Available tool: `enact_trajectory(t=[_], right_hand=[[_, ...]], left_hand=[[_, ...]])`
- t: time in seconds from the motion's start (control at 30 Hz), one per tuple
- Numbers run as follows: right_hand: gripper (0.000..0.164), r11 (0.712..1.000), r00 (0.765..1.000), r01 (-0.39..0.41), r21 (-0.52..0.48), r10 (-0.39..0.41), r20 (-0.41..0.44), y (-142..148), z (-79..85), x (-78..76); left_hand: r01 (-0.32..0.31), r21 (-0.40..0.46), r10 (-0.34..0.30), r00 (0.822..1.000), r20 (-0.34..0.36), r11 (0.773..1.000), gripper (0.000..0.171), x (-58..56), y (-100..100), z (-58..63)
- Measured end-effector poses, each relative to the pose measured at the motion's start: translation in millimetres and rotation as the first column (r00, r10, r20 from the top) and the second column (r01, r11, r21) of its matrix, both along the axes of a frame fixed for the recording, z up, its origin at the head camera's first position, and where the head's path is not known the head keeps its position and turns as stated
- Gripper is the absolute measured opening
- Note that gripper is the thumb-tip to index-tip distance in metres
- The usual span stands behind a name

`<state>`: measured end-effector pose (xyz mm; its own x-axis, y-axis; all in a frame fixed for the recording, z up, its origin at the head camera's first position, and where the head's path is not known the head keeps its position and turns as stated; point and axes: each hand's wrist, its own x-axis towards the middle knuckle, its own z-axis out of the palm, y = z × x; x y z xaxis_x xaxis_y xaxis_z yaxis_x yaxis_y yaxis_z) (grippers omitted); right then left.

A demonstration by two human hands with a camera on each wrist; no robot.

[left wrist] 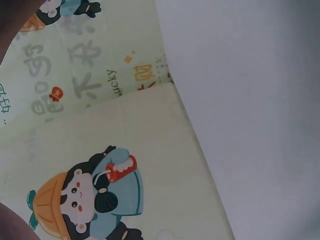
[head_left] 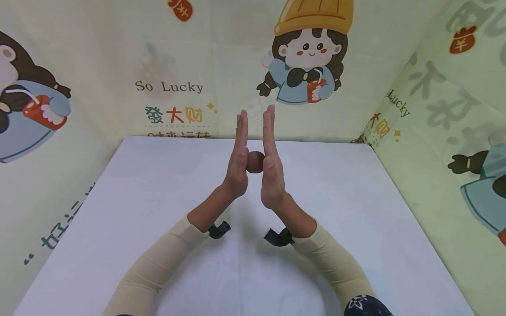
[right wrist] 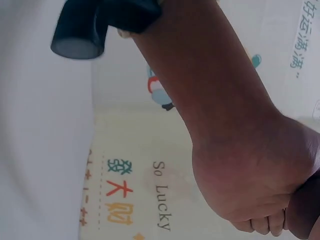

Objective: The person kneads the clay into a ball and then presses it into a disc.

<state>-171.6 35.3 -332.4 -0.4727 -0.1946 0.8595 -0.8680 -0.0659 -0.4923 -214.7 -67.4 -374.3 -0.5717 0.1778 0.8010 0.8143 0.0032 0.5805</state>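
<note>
A small brown ball [head_left: 255, 162] is held up between two flat, upright palms in the head view. My left hand [head_left: 239, 164] presses it from the left with straight fingers pointing up. From the right, my right hand [head_left: 272, 169] presses with its fingers straight as well. Both thumbs lie along the palms on the near side. In the right wrist view the left hand [right wrist: 245, 165] shows with its forearm, and the dark ball [right wrist: 303, 212] appears at the lower right edge. The left wrist view catches only blurred bits of skin at its left corners.
Below the hands spreads a white table [head_left: 189, 272], with soft shadows of the arms on it. Dark straps [head_left: 279, 237] hang at both wrists. Printed cloth walls [head_left: 233, 52] with cartoon figures and lettering stand behind the table and at its sides.
</note>
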Motion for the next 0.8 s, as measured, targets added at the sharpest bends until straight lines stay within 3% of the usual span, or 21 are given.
enact_trajectory(t=[0.17,0.4,0.8], right_hand=[[0.091,1.000,0.999,0.013,-0.016,-0.013,-0.038,6,-0.7,-3.0],[0.088,0.999,0.995,0.021,-0.039,-0.024,-0.094,13,4.2,-7.5],[0.088,0.998,0.995,0.004,-0.060,-0.010,-0.096,17,11.0,-15.9]], left_hand=[[0.032,0.007,-0.032,0.999,0.000,0.999,0.077,10.6,7,-4.9],[0.077,-0.004,-0.077,0.995,-0.063,0.997,0.078,22.7,15,-7.3],[0.149,0.011,-0.148,0.987,-0.063,0.989,0.083,42.7,20,9.2]])
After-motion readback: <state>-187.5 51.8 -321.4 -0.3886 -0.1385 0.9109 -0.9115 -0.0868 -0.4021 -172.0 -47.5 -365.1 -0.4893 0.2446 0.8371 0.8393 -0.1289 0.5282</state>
